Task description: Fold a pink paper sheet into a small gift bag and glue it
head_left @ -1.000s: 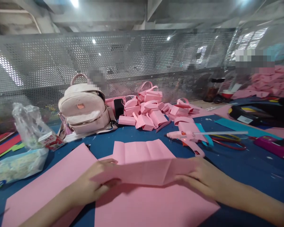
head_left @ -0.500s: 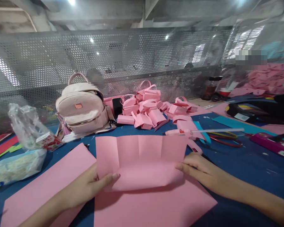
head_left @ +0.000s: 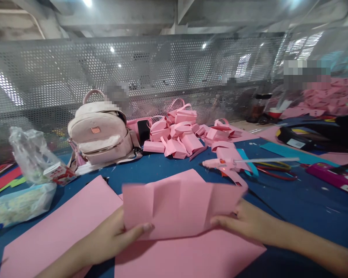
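Observation:
Between my two hands is a creased pink sheet of paper, held up with several vertical folds along its upper part. My left hand grips its left side, thumb on the near face and fingers hidden behind. On the right side my right hand pinches the sheet the same way. Beneath it a larger pink sheet lies flat on the blue table. Another flat pink sheet rests to the left, partly under my left forearm.
Behind stand a pale pink backpack and a pile of pink paper bags. A pink glue gun lies beyond my right hand, beside red-handled scissors. Plastic bags sit at left, a magenta power strip at right.
Both hands have lowered the creased sheet toward me and slightly right. Its upper part now bends, and more of the flat sheet and the glue gun shows behind it.

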A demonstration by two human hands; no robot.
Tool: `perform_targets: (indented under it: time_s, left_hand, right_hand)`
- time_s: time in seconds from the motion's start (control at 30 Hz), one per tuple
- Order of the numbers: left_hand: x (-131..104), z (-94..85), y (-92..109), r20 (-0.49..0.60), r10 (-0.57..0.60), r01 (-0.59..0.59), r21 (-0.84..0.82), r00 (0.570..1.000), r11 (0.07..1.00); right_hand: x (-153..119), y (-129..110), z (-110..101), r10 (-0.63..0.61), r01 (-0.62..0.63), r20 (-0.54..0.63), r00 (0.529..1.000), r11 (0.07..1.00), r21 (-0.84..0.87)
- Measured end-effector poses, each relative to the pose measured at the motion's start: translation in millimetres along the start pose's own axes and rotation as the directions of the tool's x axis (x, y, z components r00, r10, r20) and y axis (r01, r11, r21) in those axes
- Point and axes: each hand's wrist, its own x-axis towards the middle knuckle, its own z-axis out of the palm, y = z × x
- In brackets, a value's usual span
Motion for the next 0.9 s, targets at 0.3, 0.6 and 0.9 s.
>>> perform_targets:
  time_s: [0.3, 0.6, 0.9]
  left_hand:
    - [10.9, -7.8, -14.4, 0.022, -0.192, 0.186, -0.367, 0.981, 0.912]
    - [1.7, 22.8, -0.3, -0.264, 0.595, -0.29, 0.681, 0.759, 0.672]
    - [6.5, 61.7, -12.7, 0.302, 0.686, -0.46, 0.886, 0.661, 0.053]
  right_hand:
    - [11.4, 9.7, 9.0, 0.204, -0.201, -0.035, 0.978, 0.977, 0.067]
    - [17.9, 4.1, 7.6, 0.255, -0.257, -0.027, 0.966, 0.964, -0.068]
    - [25.5, -5.1, 6.1, 0.303, -0.3, -0.032, 0.952, 0.911, -0.284]
